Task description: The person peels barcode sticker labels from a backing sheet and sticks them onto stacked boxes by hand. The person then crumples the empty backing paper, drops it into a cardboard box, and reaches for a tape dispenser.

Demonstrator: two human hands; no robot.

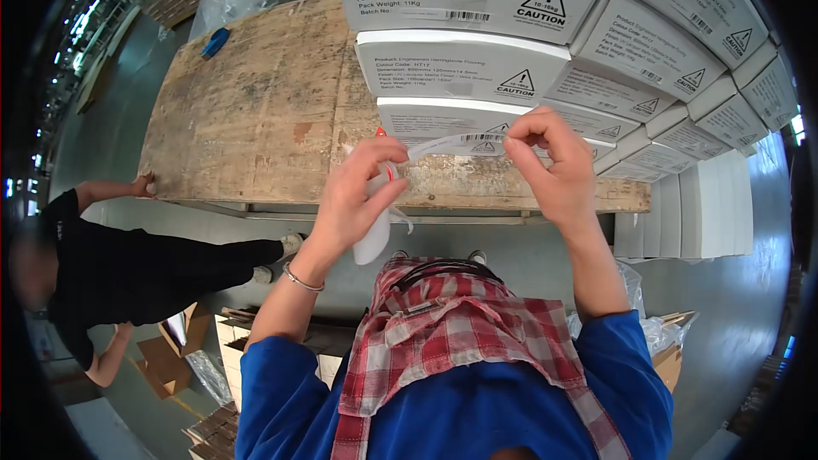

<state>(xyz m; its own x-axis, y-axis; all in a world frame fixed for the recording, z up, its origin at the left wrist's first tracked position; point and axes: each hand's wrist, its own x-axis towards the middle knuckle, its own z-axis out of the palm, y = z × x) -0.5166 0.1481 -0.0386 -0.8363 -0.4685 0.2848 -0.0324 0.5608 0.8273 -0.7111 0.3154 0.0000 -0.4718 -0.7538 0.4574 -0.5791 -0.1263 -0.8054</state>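
Observation:
My left hand (pixel 351 192) is closed around a white label roll (pixel 371 243) with a bit of red showing at its core. From the roll a curved strip of barcode labels (pixel 456 141) stretches across to my right hand (pixel 552 166). There, thumb and forefinger pinch the strip's free end. Behind the strip stand white flooring boxes (pixel 460 68) stacked in rows, printed with product text, barcodes and caution triangles. The strip hangs in front of the lower boxes and partly covers their print.
A worn wooden table (pixel 247 119) carries the boxes, with a blue tool-like object (pixel 216 43) near its far left corner. At left, a person in black (pixel 162 247) rests a hand on the table edge. Open cardboard (pixel 166 362) and plastic wrap (pixel 209 375) lie below.

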